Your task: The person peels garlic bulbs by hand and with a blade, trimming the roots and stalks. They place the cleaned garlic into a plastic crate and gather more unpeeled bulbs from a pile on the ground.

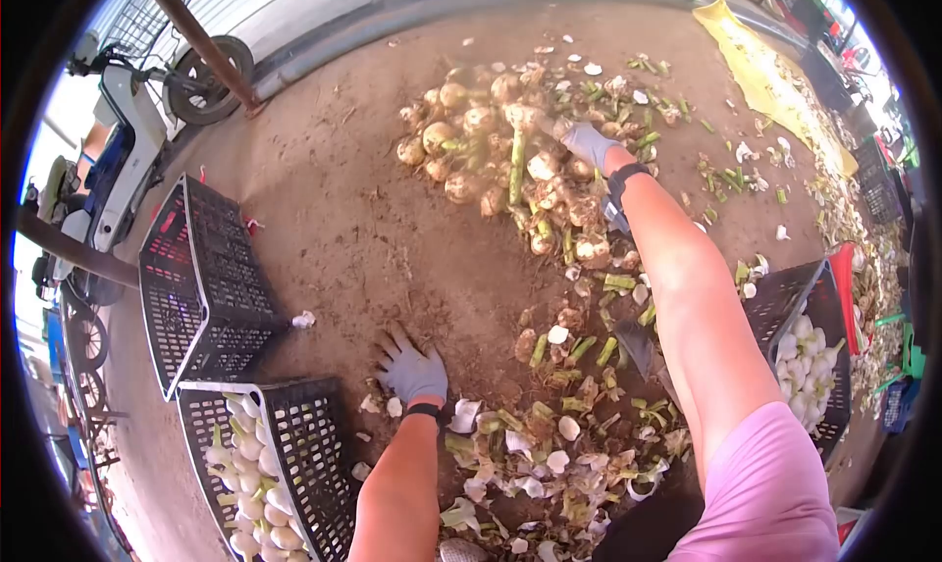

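My left hand (412,368), in a grey glove, lies on the dirt ground with its fingers spread and holds nothing. Farther off, my right hand (587,144), gloved too, reaches into the right side of a pile of untrimmed garlic bulbs (479,121). Its fingertips are at a bulb (523,118) with a thick green stem; they are blurred, so the grip is unclear. Cut green stems and pale peelings (530,459) are strewn on the ground between my arms.
Black crates with white garlic stand at lower left (314,434) and right (785,302). Another black crate (226,278) is at the left, near a pole (201,42) and a parked scooter (132,140). A yellow sheet (751,62) lies at upper right.
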`<state>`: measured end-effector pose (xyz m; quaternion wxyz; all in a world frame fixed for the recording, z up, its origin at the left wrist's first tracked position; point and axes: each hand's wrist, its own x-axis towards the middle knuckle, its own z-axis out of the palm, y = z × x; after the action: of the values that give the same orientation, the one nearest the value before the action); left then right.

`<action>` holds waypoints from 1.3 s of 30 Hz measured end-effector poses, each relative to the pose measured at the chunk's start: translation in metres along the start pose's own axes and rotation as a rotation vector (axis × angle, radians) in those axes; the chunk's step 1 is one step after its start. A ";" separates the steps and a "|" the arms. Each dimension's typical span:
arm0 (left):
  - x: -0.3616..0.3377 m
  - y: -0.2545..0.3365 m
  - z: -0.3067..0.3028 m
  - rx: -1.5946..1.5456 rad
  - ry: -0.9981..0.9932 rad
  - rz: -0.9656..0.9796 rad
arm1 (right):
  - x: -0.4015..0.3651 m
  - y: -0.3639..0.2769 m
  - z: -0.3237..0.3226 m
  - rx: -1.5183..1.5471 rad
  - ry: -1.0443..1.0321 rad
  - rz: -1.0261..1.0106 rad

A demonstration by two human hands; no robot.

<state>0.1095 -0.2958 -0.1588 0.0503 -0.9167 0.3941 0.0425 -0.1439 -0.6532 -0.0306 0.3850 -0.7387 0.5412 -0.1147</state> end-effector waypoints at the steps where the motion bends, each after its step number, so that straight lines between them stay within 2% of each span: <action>1: 0.000 0.001 -0.002 0.013 0.007 0.007 | 0.003 -0.005 0.007 0.032 -0.054 0.008; 2: -0.001 0.002 -0.005 0.021 -0.003 0.013 | 0.005 0.005 0.020 -0.093 -0.019 -0.043; 3: -0.002 0.003 -0.005 0.014 -0.014 0.004 | 0.006 0.011 0.028 -0.212 -0.144 -0.230; 4: -0.001 0.004 -0.006 0.007 -0.022 -0.003 | 0.000 -0.003 0.041 -0.280 -0.134 -0.138; 6: -0.001 0.003 -0.007 -0.010 -0.014 -0.008 | -0.036 -0.022 0.066 -0.508 -0.241 -0.140; 7: 0.001 0.003 -0.005 -0.015 -0.004 -0.001 | -0.067 -0.053 0.077 -0.570 -0.207 -0.038; 8: 0.003 0.002 0.000 -0.020 0.003 0.001 | -0.084 -0.056 0.095 -0.552 -0.163 -0.100; 10: 0.000 -0.003 0.005 -0.042 0.027 0.004 | -0.117 -0.070 0.112 -0.495 -0.205 -0.108; 12: 0.000 -0.002 0.004 -0.076 0.059 0.011 | -0.156 -0.080 0.132 -0.687 -0.186 -0.122; 13: -0.001 -0.001 0.000 -0.091 0.049 0.008 | -0.175 -0.075 0.143 -0.782 -0.131 -0.281; 15: -0.004 0.000 -0.009 -0.117 0.025 0.003 | -0.227 -0.081 0.148 -0.766 -0.155 -0.321; 17: -0.003 -0.002 -0.004 -0.146 0.067 0.024 | -0.269 -0.036 0.167 -0.417 -0.209 -0.325; 19: 0.001 -0.005 0.009 -0.172 0.130 0.041 | -0.322 -0.013 0.161 -0.258 -0.121 -0.433; 21: 0.001 -0.005 0.011 -0.151 0.130 0.040 | -0.349 0.010 0.140 -0.034 0.154 -0.669; 23: 0.002 -0.005 0.014 -0.137 0.140 0.051 | -0.373 0.040 0.117 -0.205 0.405 -0.428; 25: -0.003 -0.008 0.010 -0.185 0.122 0.070 | -0.388 0.081 0.125 -0.386 0.576 -0.047; 27: 0.002 -0.015 0.026 -0.210 0.191 0.102 | -0.395 0.125 0.138 -0.451 0.397 0.174; 28: -0.008 -0.019 0.023 -0.352 0.198 0.133 | -0.396 0.133 0.143 -0.479 0.303 0.280; 31: -0.076 -0.018 0.018 -0.629 0.256 0.189 | -0.403 0.145 0.156 -0.371 0.261 0.332; 33: -0.133 -0.006 0.007 -0.689 -0.042 0.288 | -0.400 0.145 0.152 -0.268 0.279 0.421; 35: -0.196 0.001 0.004 -0.445 0.015 0.518 | -0.406 0.145 0.150 -0.159 0.287 0.479; 37: -0.234 0.002 -0.008 -0.290 -0.094 0.744 | -0.407 0.155 0.147 0.029 0.259 0.444; 39: -0.268 0.007 -0.053 0.046 -0.690 0.935 | -0.408 0.168 0.149 0.308 0.233 0.383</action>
<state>-0.0775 -0.1150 -0.0750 0.1715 -0.5770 0.7187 0.3479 -0.3346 -0.2441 -0.1468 0.4425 -0.5374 0.6879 -0.2052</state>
